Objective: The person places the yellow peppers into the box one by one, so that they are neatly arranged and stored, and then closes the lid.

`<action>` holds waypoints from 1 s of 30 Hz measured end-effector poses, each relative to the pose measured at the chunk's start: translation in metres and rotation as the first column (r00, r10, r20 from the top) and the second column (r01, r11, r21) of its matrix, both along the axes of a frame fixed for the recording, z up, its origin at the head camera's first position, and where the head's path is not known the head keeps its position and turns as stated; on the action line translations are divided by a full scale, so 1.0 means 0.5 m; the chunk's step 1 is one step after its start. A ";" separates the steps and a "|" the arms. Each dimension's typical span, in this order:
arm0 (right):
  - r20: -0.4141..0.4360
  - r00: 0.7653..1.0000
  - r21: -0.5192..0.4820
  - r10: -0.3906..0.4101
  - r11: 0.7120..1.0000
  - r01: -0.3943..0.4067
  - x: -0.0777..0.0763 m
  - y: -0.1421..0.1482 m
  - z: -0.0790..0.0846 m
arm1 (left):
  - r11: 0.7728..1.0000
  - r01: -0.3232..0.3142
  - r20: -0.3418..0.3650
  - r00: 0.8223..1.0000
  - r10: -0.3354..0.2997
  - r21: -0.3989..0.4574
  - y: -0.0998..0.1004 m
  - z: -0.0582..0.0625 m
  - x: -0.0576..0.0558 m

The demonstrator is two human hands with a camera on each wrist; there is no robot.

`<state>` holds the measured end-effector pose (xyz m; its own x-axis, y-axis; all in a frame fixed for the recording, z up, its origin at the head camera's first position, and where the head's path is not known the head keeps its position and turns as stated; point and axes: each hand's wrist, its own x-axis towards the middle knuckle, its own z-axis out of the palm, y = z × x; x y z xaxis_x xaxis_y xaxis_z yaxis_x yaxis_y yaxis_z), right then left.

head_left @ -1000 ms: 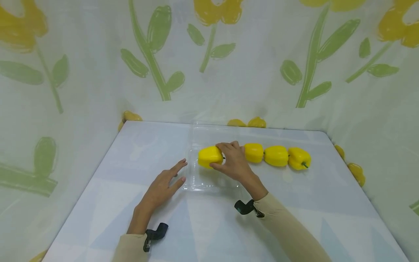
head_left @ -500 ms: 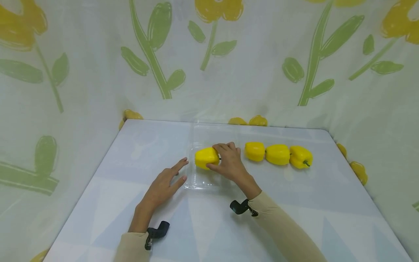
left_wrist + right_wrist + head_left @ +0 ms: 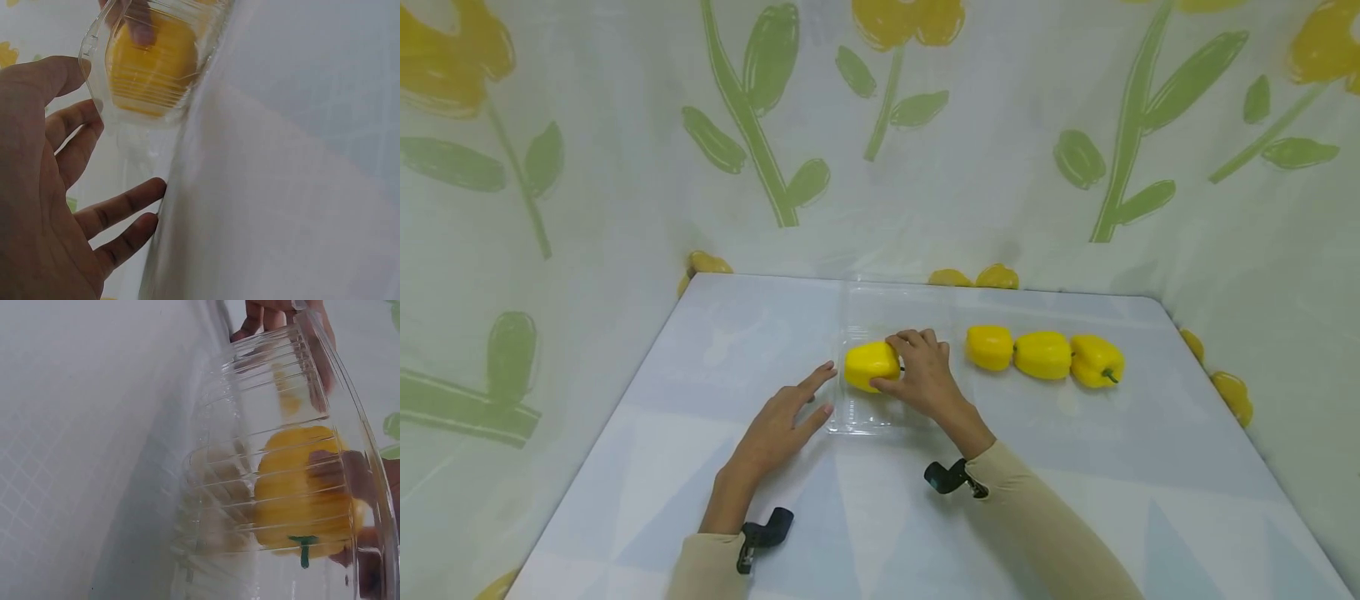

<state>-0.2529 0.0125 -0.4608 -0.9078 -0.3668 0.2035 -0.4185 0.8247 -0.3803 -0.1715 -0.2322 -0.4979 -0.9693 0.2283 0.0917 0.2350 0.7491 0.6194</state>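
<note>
A yellow bell pepper (image 3: pixel 868 367) is inside a clear plastic clamshell box (image 3: pixel 868 423), lying on its side with its green stem (image 3: pixel 304 547) pointing right. My right hand (image 3: pixel 928 377) reaches over the box and pinches this pepper near its stem end between thumb and fingers. At the box's left side is my left hand (image 3: pixel 777 429), its fingers extended and its fingertips right at the rim. In the left wrist view the pepper shows through the ribbed clear wall (image 3: pixel 147 87), with a right fingertip on it.
Several more peppers lie to the right: a row of three, with a left one (image 3: pixel 989 347), a middle one (image 3: pixel 1042 355) and a right one (image 3: pixel 1097 361). The box's clear lid (image 3: pixel 895 307) lies back toward the table's far edge. A flower-patterned curtain (image 3: pixel 985 192) surrounds the pale table (image 3: pixel 1060 467).
My right hand has moved the pepper a little left and down into the box, away from the row. The left hand has stayed at the box's left rim.
</note>
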 end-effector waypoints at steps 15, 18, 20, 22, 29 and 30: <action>0.008 1.000 0.037 -0.011 0.999 0.011 -0.001 -0.009 -0.003 | 1.000 -0.012 0.007 1.000 0.012 -0.015 0.001 -0.001 0.002; 0.018 1.000 0.036 0.002 0.999 -0.002 0.000 -0.008 -0.001 | 1.000 -0.010 0.007 1.000 0.011 -0.015 0.002 0.000 0.001; 0.026 1.000 0.035 0.009 0.999 -0.010 0.001 -0.006 0.000 | 1.000 -0.008 0.007 1.000 0.008 -0.016 0.002 0.001 0.001; 0.030 0.999 0.034 0.016 0.999 -0.017 0.002 -0.004 0.001 | 1.000 -0.002 0.006 1.000 0.002 -0.013 0.001 0.002 0.000; 0.032 0.999 0.044 0.042 0.998 -0.043 0.005 0.005 0.000 | 1.000 0.010 -0.005 1.000 -0.010 -0.018 -0.001 -0.001 -0.002; 0.033 0.998 0.043 0.049 0.998 -0.051 0.005 0.007 0.000 | 1.000 0.009 -0.005 1.000 -0.010 -0.017 -0.001 -0.002 -0.002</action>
<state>-0.2503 0.0162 -0.4606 -0.8937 -0.4199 0.1579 -0.4481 0.8191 -0.3582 -0.1725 -0.2329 -0.4989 -0.9666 0.2390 0.0926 0.2452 0.7571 0.6056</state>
